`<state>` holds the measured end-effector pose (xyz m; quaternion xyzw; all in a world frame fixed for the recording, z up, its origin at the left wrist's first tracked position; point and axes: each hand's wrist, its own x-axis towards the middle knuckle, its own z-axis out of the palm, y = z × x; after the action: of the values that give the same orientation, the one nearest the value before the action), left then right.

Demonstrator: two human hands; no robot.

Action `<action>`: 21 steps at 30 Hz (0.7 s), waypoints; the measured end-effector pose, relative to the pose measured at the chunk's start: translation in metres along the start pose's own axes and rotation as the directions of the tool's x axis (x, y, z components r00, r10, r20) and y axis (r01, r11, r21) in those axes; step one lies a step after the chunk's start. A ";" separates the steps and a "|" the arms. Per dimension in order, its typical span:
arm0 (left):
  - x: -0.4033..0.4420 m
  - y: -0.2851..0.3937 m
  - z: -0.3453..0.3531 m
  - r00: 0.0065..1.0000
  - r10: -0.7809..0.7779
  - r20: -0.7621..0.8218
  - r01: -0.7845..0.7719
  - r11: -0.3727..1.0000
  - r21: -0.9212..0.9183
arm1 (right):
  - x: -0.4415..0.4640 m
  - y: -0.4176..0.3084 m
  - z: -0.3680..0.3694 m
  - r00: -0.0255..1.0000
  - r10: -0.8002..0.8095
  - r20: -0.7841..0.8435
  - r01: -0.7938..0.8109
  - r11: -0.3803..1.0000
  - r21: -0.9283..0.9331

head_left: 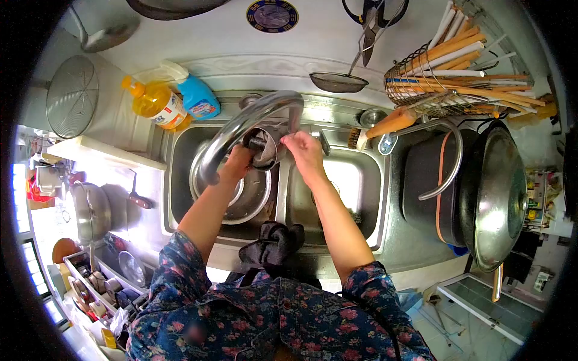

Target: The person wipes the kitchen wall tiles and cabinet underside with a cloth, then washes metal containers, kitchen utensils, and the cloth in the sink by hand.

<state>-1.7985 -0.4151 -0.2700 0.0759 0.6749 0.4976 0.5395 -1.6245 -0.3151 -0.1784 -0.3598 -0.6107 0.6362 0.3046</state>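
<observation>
Under the curved faucet (259, 123), a round metal cup (278, 157) is tilted with its mouth toward me. Something dark and greyish shows inside it, too unclear to name. My left hand (239, 162) is closed at the cup's left side, its fingers partly hidden by the faucet and the cup. From the right, my right hand (306, 155) pinches the cup's rim between thumb and fingers. Below, a wide metal basin (265, 204) sits in the left sink bowl (177, 186). The right sink bowl (373, 186) lies beneath my right forearm.
A yellow bottle (158, 108) and a blue spray bottle (197, 96) stand behind the sink at left. A wire basket (400, 84) of chopsticks is at back right, near a wooden-handled brush (385, 125). A large lidded wok (500, 198) stands far right. A dark cloth (274, 243) lies at the front edge.
</observation>
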 end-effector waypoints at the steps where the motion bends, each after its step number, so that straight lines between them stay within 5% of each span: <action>1: -0.005 0.004 0.000 0.999 0.041 0.018 -0.042 0.996 0.084 | 0.000 -0.001 -0.001 1.000 0.006 -0.010 -0.006 0.998 -0.056; 4: -0.026 0.027 0.003 0.980 0.183 0.080 -0.197 0.945 0.263 | 0.000 -0.004 -0.001 1.000 0.002 -0.025 -0.006 0.987 -0.159; 6: -0.025 0.028 0.003 0.982 0.167 0.092 -0.179 0.974 0.141 | -0.001 -0.005 0.000 0.999 0.025 -0.042 -0.032 0.985 -0.172; 8: -0.011 0.021 0.004 0.994 0.034 0.103 -0.012 0.979 -0.202 | -0.003 -0.005 0.003 0.994 0.081 -0.070 -0.091 0.984 -0.152; 11: -0.003 0.011 0.000 0.983 0.125 0.131 -0.097 0.974 -0.206 | -0.007 -0.008 0.008 0.989 0.055 -0.140 -0.057 0.998 -0.010; 14: 0.011 0.001 -0.010 0.979 0.148 0.139 -0.125 0.978 -0.166 | -0.008 -0.016 0.006 0.986 0.114 -0.122 -0.127 0.986 -0.105; 21: 0.029 -0.023 -0.014 0.962 0.214 0.171 -0.165 0.951 -0.260 | -0.008 0.004 0.005 0.982 0.094 -0.161 -0.095 0.995 -0.001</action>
<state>-1.8113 -0.4159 -0.3071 0.1228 0.5416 0.6163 0.5584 -1.6238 -0.3250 -0.1812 -0.4400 -0.5692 0.6161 0.3206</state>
